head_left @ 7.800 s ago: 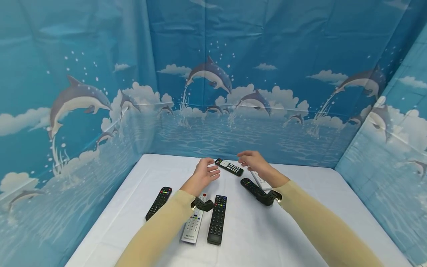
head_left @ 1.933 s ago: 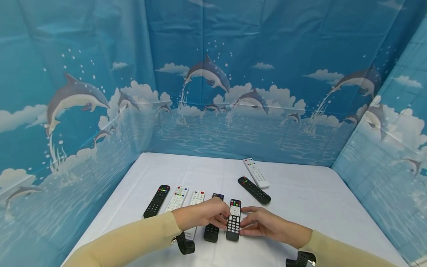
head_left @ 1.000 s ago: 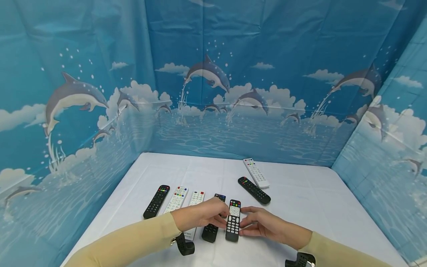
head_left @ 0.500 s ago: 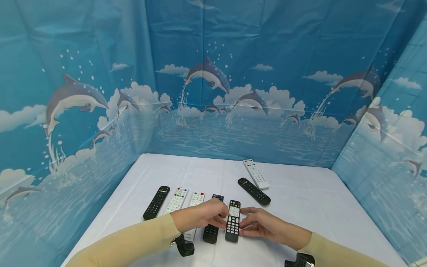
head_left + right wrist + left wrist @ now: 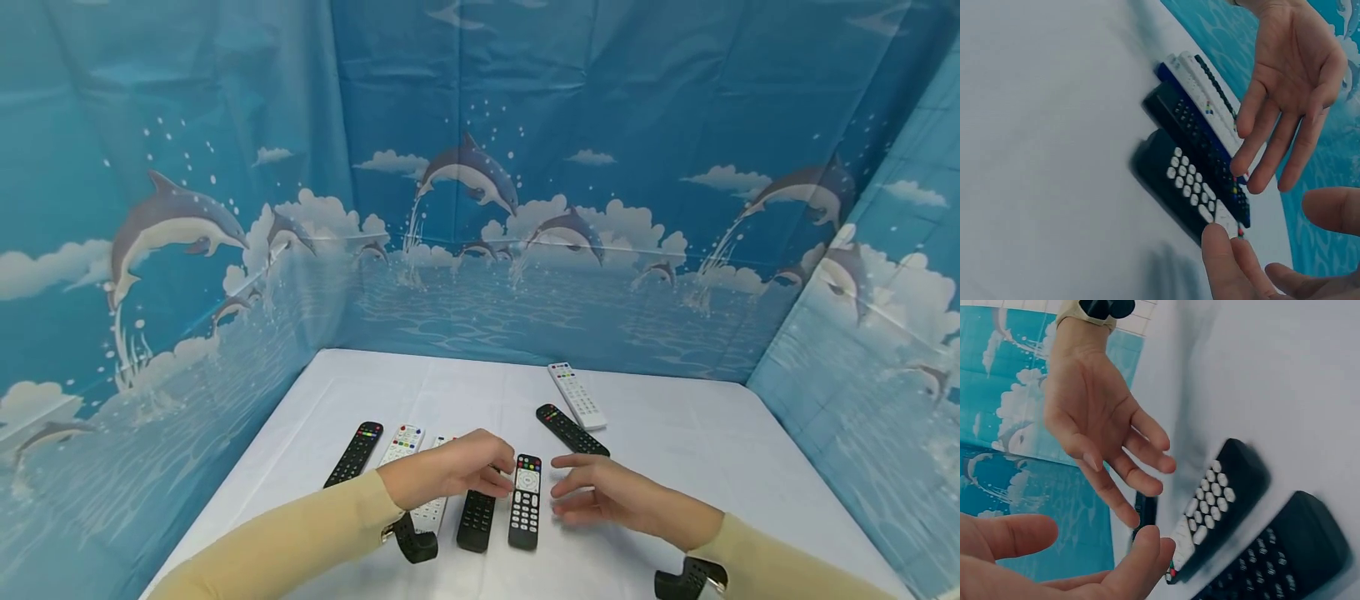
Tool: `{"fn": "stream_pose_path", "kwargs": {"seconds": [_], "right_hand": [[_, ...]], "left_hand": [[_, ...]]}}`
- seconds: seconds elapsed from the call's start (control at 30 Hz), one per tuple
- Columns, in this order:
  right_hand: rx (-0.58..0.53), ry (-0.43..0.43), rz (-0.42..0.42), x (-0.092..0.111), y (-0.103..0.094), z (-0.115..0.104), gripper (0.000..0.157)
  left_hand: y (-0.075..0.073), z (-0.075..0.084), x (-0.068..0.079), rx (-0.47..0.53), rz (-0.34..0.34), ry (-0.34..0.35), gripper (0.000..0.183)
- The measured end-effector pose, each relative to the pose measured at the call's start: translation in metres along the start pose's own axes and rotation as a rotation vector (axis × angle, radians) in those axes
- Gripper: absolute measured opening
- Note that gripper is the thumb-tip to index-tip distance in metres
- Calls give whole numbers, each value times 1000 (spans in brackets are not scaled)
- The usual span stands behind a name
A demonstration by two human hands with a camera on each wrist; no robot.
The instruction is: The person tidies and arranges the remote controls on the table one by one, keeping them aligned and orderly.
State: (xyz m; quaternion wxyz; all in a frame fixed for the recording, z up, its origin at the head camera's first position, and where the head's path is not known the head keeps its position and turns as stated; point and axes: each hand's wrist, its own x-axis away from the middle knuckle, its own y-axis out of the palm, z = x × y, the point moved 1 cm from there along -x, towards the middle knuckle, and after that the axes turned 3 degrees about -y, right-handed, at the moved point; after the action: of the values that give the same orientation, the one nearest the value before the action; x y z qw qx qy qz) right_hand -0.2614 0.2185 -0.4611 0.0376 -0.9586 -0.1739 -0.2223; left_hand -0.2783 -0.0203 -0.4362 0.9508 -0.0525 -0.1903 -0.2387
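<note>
A black remote control with white buttons [image 5: 524,508] lies on the white table between the two hands. My left hand [image 5: 467,467] hovers at its left, fingers loosely bent and holding nothing, partly over a plain black remote [image 5: 476,525]. To the right, my right hand [image 5: 618,496] is apart from the remote with its fingers spread. In the left wrist view, the right hand's palm [image 5: 1094,406] faces the camera. The right wrist view has the left hand's palm [image 5: 1297,69] raised above the remotes. My left forearm and hand partly cover a white-buttoned silver remote [image 5: 431,512].
Further left in the row lie a white remote [image 5: 402,442], its lower part hidden by the arm, and a black remote [image 5: 355,454]. Behind, another white remote [image 5: 576,396] and black remote [image 5: 570,429] lie slanted. A dolphin-print curtain [image 5: 480,308] stands around the table.
The white-buttoned black remote has come from the back of the table to the row's right end. Since half a second ago, both hands have lifted from it, the right moving rightward.
</note>
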Motion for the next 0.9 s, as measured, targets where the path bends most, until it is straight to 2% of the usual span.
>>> {"fn": "stream_pose_path", "kwargs": {"seconds": [0.17,0.37,0.53,0.63,0.77,0.9], "right_hand": [[75,-76,65,2,-17,-21,67],[129,-142,143,-1,-48,-32,57],[207,-157,204,-6,-73,-32,53],[241,-136,232,-11,-84,-30,55],[219,-87,285,-21,-94,-22,58],[156,-50,323,-30,-94,-10,57]], "left_hand": [[8,15,-9,66,-55,19,56],[26,27,-28,300,-86,-9,58],[41,29,-45,473,-22,-29,67],[50,30,-56,558,37,-32,63],[60,30,-72,663,101,-45,61],[66,25,-83,761,99,-83,68]]}}
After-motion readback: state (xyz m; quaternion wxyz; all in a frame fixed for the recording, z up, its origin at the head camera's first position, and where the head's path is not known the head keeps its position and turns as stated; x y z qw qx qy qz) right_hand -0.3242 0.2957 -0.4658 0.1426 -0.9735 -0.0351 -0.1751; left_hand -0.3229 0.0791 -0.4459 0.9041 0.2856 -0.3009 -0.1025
